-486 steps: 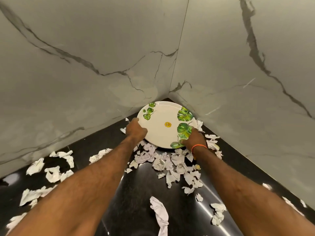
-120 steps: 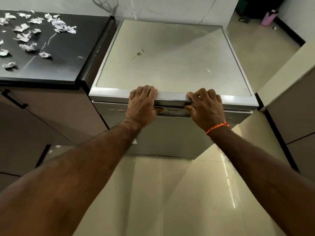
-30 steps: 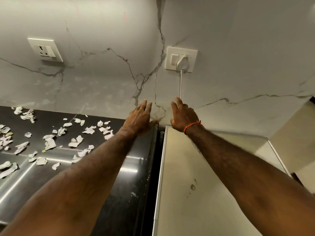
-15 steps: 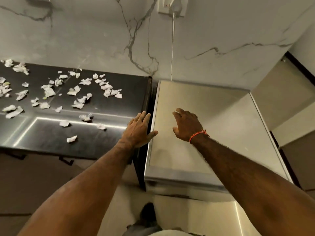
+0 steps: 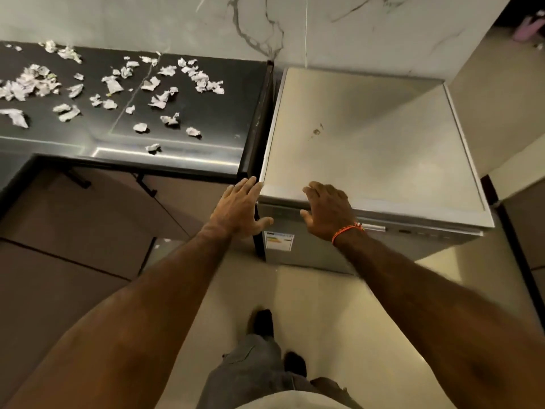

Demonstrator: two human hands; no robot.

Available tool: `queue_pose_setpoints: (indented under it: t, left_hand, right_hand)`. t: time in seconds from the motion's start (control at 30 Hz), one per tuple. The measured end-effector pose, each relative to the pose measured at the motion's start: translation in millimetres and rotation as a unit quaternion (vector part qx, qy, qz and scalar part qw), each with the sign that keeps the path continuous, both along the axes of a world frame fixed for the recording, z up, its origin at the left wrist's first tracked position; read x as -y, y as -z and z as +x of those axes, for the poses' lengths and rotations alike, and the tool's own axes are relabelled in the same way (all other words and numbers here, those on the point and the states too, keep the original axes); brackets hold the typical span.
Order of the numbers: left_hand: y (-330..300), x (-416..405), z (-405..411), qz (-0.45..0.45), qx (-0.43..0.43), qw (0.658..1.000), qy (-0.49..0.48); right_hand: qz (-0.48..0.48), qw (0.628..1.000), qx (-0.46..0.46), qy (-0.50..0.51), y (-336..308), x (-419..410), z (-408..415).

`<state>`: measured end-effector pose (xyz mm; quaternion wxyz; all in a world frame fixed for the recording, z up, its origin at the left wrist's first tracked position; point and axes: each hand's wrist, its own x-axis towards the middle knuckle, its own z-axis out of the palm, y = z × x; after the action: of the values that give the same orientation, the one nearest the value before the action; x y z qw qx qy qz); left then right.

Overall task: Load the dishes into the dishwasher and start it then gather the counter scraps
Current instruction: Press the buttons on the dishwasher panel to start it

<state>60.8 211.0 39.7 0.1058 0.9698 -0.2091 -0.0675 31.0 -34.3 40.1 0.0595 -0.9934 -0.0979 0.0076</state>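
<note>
Both hands are seen from above, held out in front of a silver dishwasher (image 5: 368, 149) that stands just right of a black worktop (image 5: 224, 113). The left hand (image 5: 239, 208) is held flat, fingers (image 5: 246, 187) straight and close together, thumb spread toward the dishwasher's front corner; nothing is held. Whether it touches the dishwasher's side cannot be told. The right hand (image 5: 327, 211) is spread over the front edge of the dishwasher top, fingers loosely bent and apart, nothing gripped; contact with the lid edge cannot be confirmed, as the frame is blurred there. An orange thread band (image 5: 346, 230) is worn at the right wrist.

The dishwasher door is seen shut. Its front is mostly hidden by the steep angle and the right forearm: only a strip of control panel (image 5: 418, 231), too blurred to read, and one energy label (image 5: 279, 241) at the upper left corner are made out. One small dark stain (image 5: 317, 131) is noted on the top.

Paper scraps (image 5: 153, 84) lie scattered on the worktop, well apart from both hands: roughly forty torn white pieces, exact count not possible, as the left heap is clumped and cut off by the frame edge. One thin white cable (image 5: 306, 31) runs down the marble wall (image 5: 383, 33) behind the dishwasher; its upper end is cut off. A pink object (image 5: 529, 28) at far upper right is too blurred to name. Two dark shoes (image 5: 264, 321) and grey trousers (image 5: 250, 367) are seen on the pale tiled floor (image 5: 324, 320).
</note>
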Motion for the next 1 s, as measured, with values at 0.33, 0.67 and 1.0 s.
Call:
queue_pose_setpoints:
  t: [0.33,0.67,1.0]
  left_hand:
    - [64.7,6.3,-60.9,0.023,-0.002,0.999,0.025]
    - [147.5,-8.1,-49.7,0.056,0.053,0.996,0.050]
    - [157.0,-24.2,-53.6,0.080,0.028,0.996,0.040]
  right_hand:
    - [-0.027,1.000,0.003,0.006,72.1,-26.1,-73.1]
    - [-0.034,0.999,-0.016,-0.019,151.0,-59.3,-43.1]
    - [-0.026,0.999,-0.010,-0.023,167.0,-71.0,-38.6]
